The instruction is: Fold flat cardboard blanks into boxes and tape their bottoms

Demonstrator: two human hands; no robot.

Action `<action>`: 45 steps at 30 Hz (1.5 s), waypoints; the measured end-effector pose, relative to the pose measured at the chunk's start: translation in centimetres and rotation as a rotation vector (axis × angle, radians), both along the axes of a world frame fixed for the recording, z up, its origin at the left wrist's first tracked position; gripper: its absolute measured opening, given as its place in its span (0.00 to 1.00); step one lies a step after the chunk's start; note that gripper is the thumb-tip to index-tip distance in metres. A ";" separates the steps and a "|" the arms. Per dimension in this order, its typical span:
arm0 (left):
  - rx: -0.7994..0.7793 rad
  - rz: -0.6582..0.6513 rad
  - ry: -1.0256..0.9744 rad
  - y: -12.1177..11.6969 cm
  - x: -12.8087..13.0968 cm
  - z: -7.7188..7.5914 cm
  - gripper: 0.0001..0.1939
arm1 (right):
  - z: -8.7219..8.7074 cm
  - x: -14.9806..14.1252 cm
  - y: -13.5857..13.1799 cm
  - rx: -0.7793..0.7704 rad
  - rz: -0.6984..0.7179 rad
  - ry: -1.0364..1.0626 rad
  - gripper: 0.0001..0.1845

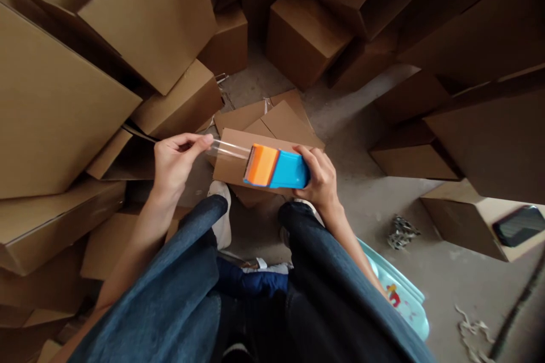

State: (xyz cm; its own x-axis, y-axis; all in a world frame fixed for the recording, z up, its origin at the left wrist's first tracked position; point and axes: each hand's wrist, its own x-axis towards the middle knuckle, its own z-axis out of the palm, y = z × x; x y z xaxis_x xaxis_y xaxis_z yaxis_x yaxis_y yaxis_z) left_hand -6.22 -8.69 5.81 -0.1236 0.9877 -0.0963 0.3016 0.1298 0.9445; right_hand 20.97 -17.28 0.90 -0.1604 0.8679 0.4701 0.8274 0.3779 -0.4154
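Note:
My right hand point(320, 174) is wrapped round the blue end of a blue and orange tape dispenser point(276, 168). From its orange end a strip of clear tape point(232, 148) stretches leftward. Between thumb and fingers, my left hand point(177, 160) pinches the free end of that strip. Beneath the dispenser lies a small cardboard box point(230, 171), its top partly hidden by the dispenser. Whether the dispenser touches the box I cannot tell. More flat cardboard point(289, 119) lies under and behind it on the floor.
Cardboard boxes point(149, 17) are piled on the left, at the back and on the right. A phone point(520, 226) rests on one box at the right. A light-blue plastic stool or lid point(404, 300) stands beside my right leg, near crumpled silvery scrap point(402, 232) on the floor.

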 end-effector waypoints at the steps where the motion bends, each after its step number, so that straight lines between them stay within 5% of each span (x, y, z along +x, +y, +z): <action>1: -0.003 -0.008 0.004 0.0 -0.3 0.2 0.06 | 0.2 0.1 -0.1 -0.001 -0.003 -0.008 0.34; 13: 0.019 0.026 0.011 -0.4 -0.8 0.8 0.05 | 1.1 0.9 0.0 -0.039 0.040 -0.048 0.34; 17: 0.198 0.249 0.023 0.7 -4.2 1.5 0.05 | 1.3 2.4 -0.9 -0.053 -0.043 -0.023 0.34; 22: 0.140 0.261 0.066 1.3 -8.7 1.6 0.09 | 1.5 3.0 -1.5 -0.072 -0.042 0.021 0.33; 32: 0.152 0.406 0.113 2.0 -11.6 2.8 0.13 | 0.6 3.2 -1.4 -0.070 -0.035 0.078 0.33; 38: -0.034 0.316 0.143 2.4 -12.8 0.0 0.14 | -1.1 2.8 -1.4 -0.031 -0.097 0.117 0.31; 45: -0.078 0.197 0.148 2.5 -11.9 -3.5 0.14 | -1.6 2.2 -1.1 -0.062 -0.125 0.082 0.30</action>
